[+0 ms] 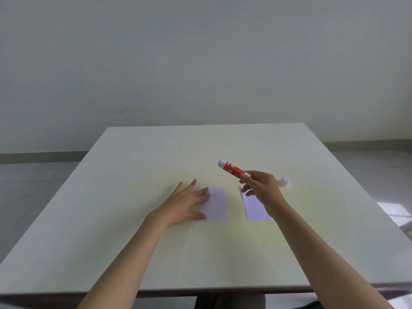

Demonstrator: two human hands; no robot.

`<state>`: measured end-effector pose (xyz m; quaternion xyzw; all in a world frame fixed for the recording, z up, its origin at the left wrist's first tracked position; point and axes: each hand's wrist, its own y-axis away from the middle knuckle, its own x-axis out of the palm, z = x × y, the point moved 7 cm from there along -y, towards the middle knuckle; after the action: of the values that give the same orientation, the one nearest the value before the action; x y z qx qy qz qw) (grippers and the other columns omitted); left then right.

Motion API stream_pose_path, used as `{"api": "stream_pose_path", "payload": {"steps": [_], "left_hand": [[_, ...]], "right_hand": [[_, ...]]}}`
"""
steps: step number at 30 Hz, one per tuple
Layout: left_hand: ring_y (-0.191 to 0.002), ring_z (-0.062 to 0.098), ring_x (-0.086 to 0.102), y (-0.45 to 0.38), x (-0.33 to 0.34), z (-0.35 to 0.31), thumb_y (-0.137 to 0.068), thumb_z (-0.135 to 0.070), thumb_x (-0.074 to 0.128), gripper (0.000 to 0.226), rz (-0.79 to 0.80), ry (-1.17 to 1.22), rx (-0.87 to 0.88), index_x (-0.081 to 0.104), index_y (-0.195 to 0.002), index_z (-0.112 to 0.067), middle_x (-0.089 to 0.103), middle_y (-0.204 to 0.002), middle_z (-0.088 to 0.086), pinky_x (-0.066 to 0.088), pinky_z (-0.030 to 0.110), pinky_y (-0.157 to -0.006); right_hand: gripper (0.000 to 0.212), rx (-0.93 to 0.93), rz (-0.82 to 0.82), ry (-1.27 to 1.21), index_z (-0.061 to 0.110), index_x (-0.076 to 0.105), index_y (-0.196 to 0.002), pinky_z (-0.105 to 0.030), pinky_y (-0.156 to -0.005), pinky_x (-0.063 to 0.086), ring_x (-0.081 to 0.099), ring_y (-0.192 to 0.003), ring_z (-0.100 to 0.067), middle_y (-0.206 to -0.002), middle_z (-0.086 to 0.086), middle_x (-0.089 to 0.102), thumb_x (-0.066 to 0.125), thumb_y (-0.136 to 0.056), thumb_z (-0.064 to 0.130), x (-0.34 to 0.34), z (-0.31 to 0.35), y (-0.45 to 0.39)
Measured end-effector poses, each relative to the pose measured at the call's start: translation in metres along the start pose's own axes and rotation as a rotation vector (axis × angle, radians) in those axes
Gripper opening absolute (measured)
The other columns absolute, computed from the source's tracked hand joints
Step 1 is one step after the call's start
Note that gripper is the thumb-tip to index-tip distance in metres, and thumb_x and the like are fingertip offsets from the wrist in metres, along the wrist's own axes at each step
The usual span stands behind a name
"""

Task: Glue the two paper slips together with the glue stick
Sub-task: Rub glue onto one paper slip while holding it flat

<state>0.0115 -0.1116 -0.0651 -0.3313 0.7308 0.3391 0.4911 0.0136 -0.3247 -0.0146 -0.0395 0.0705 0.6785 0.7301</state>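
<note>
Two white paper slips lie side by side on the table. My left hand (pixel 189 202) rests flat with spread fingers on the left edge of the left slip (pixel 217 204). My right hand (pixel 262 188) hovers over the right slip (pixel 254 208), covering its upper part. It grips a red glue stick (pixel 233 170) by one end. The stick's other end, white, points up and to the left. The white cap (pixel 285 181) stands on the table to the right of my right hand.
The pale table (pixel 156 253) reaches a far edge near a plain wall. Its near edge runs along the bottom of the view. Floor shows on both sides.
</note>
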Motion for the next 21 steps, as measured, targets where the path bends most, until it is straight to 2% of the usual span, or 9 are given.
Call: {"api": "stream_pose_path", "payload": {"steps": [4, 8, 10, 14, 19, 21], "left_hand": [[-0.147, 0.015, -0.009, 0.0, -0.001, 0.001, -0.086, -0.053, 0.054, 0.073, -0.018, 0.031, -0.021, 0.024, -0.147, -0.029, 0.011, -0.157, -0.018, -0.008, 0.043, -0.118], [-0.147, 0.015, -0.007, 0.002, 0.0, 0.002, -0.083, -0.051, 0.058, 0.077, -0.049, 0.104, -0.04, 0.024, -0.147, -0.027, 0.014, -0.157, -0.016, -0.007, 0.043, -0.119], [-0.147, 0.015, -0.008, 0.002, 0.0, 0.003, -0.083, -0.051, 0.059, 0.078, -0.051, 0.12, -0.046, 0.024, -0.147, -0.026, 0.014, -0.157, -0.016, -0.008, 0.043, -0.119], [-0.147, 0.014, -0.009, 0.001, -0.001, 0.002, -0.082, -0.053, 0.058, 0.079, -0.046, 0.076, -0.047, 0.024, -0.147, -0.027, 0.015, -0.157, -0.018, -0.011, 0.045, -0.118], [-0.147, 0.015, -0.009, 0.0, 0.0, 0.003, -0.083, -0.057, 0.055, 0.075, -0.046, 0.034, -0.049, 0.026, -0.146, -0.029, 0.014, -0.158, -0.017, -0.013, 0.049, -0.117], [-0.147, 0.015, -0.008, 0.001, 0.001, 0.004, -0.082, -0.056, 0.056, 0.076, -0.054, 0.061, -0.052, 0.026, -0.146, -0.03, 0.015, -0.157, -0.016, -0.013, 0.049, -0.116]], "right_hand": [[0.013, -0.042, -0.028, 0.075, 0.007, 0.07, -0.093, -0.023, -0.054, 0.05, 0.06, -0.053, -0.012, -0.068, -0.005, 0.064, 0.063, -0.086, 0.014, -0.002, 0.0, 0.0], [0.013, -0.093, -0.039, 0.127, 0.01, 0.066, -0.078, -0.028, -0.053, 0.05, 0.061, -0.052, -0.014, -0.059, 0.004, 0.063, 0.057, -0.083, 0.017, 0.007, 0.005, 0.004], [0.012, -0.107, -0.048, 0.161, 0.011, 0.064, -0.076, -0.029, -0.052, 0.05, 0.062, -0.051, -0.013, -0.055, 0.007, 0.063, 0.056, -0.081, 0.018, 0.013, 0.007, 0.004], [0.011, -0.132, -0.079, 0.211, 0.014, 0.061, -0.069, -0.02, -0.048, 0.046, 0.06, -0.048, -0.01, -0.05, 0.013, 0.064, 0.057, -0.079, 0.016, 0.029, 0.012, 0.003], [0.011, -0.144, -0.07, 0.234, 0.012, 0.059, -0.068, -0.037, -0.056, 0.052, 0.061, -0.062, -0.03, -0.06, 0.008, 0.072, 0.056, -0.075, 0.019, 0.047, 0.013, -0.001], [0.011, -0.154, -0.068, 0.252, 0.015, 0.059, -0.064, -0.039, -0.058, 0.053, 0.06, -0.062, -0.031, -0.063, 0.004, 0.073, 0.056, -0.074, 0.02, 0.051, 0.013, -0.003]]}}
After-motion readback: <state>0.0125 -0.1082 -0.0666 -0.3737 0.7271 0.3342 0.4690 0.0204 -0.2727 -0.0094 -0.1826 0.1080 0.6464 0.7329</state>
